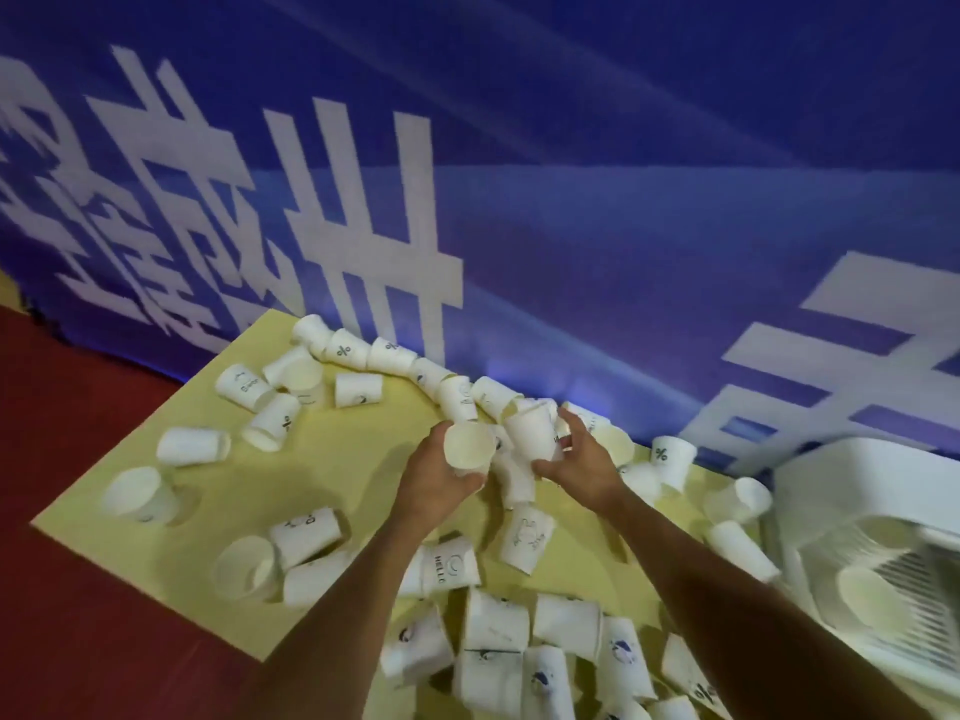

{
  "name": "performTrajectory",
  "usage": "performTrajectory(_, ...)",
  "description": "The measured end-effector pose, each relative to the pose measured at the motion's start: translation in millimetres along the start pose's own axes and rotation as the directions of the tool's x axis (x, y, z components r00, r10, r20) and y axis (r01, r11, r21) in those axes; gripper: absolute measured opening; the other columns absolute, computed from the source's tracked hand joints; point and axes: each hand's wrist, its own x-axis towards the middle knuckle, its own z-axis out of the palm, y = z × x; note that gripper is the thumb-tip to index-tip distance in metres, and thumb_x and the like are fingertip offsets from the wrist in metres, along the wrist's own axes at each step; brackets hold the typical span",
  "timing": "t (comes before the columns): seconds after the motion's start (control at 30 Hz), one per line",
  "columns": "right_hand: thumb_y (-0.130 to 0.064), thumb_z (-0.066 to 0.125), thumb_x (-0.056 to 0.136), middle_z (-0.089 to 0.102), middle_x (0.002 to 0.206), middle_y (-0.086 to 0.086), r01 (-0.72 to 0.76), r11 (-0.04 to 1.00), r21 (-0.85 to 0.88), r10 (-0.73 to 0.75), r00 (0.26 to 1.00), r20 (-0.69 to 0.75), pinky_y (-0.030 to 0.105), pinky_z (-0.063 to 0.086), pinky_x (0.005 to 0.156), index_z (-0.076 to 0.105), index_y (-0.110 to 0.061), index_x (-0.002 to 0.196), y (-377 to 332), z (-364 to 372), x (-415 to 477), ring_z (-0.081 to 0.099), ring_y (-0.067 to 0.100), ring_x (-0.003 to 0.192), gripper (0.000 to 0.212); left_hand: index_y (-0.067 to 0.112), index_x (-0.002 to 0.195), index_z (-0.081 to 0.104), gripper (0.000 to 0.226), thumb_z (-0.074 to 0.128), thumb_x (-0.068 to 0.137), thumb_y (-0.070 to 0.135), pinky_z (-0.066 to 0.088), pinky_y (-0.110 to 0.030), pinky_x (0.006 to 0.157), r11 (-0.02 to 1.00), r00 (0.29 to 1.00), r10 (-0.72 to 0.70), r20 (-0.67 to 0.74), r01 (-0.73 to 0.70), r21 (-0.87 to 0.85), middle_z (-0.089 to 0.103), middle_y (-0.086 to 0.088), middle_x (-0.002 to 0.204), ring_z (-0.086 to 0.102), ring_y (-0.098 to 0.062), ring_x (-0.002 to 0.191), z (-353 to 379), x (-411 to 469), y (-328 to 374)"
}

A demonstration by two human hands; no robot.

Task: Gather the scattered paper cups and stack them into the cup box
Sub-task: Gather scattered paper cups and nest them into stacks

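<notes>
1. Currently, one paper cup (469, 446) is being gripped by the left hand (439, 483), with the fingers curled round its wall and its open mouth turned toward the camera.
2. A second cup (535, 433) is being grasped by the right hand (584, 462), thumb underneath and fingers wrapped over the far side. The two cups are being held just beside each other, and whether they touch cannot be told.
3. The cups are being judged light, thin-walled and easily crushed. They are probably best taken round the mid-wall with gentle pressure, since a dented rim would likely spoil the nesting.
4. Many scattered cups (192, 445) are being left lying on the yellow table (337, 459), mostly on their sides, around both forearms and along the blue banner (571, 200).
5. The cup box (852, 465) is being seen at the right edge, well apart from the hands, with a nested row of cups (872, 582) lying inside.
6. The box is being cut off by the frame edge. Cup prints are being blurred, and whether each hand is holding one cup or several nested cannot be told.
</notes>
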Motion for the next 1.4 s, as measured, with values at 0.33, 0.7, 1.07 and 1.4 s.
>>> performTrajectory(0.33,-0.019,0.083,0.072,0.061,0.112,-0.003,-0.123,0.985,0.118,0.153,0.944,-0.293,0.028,0.044,0.079,0.051,-0.017,0.129,125,-146,-111,0.059,0.017,0.100,0.065,0.021,0.140,0.040,0.078,0.082,0.074,0.024,0.037,-0.024,0.090,0.976,0.932,0.152,0.329,-0.195,0.102,0.055,0.006,0.124,0.052,-0.017,0.118,160,-44,120)
performTrajectory(0.7,-0.015,0.083,0.075,0.062,0.114,-0.004,-0.103,0.947,0.305,0.269,0.774,-0.574,0.028,0.042,0.085,0.051,-0.022,0.132,220,-226,-190,0.057,0.016,0.105,0.066,0.023,0.134,0.041,0.074,0.082,0.072,0.026,0.040,-0.026,0.086,0.927,0.805,0.239,0.543,-0.356,0.119,0.054,0.008,0.117,0.052,-0.014,0.108,280,-93,185)
performTrajectory(1.07,-0.012,0.082,0.075,0.060,0.112,0.001,-0.159,0.953,0.259,0.282,0.779,-0.559,0.031,0.045,0.078,0.046,-0.014,0.133,255,-221,-164,0.054,0.018,0.099,0.068,0.029,0.129,0.043,0.071,0.083,0.070,0.031,0.044,-0.030,0.091,0.920,0.834,0.145,0.533,-0.312,0.237,0.058,0.009,0.117,0.053,-0.014,0.108,284,-101,158)
performTrajectory(1.4,-0.020,0.086,0.074,0.056,0.114,-0.004,-0.134,0.962,0.240,0.253,0.769,-0.587,0.027,0.041,0.084,0.049,-0.015,0.133,254,-219,-171,0.056,0.018,0.109,0.070,0.020,0.134,0.036,0.078,0.083,0.072,0.029,0.041,-0.027,0.086,0.927,0.863,0.114,0.492,-0.270,0.259,0.055,0.004,0.115,0.052,-0.016,0.106,281,-96,159)
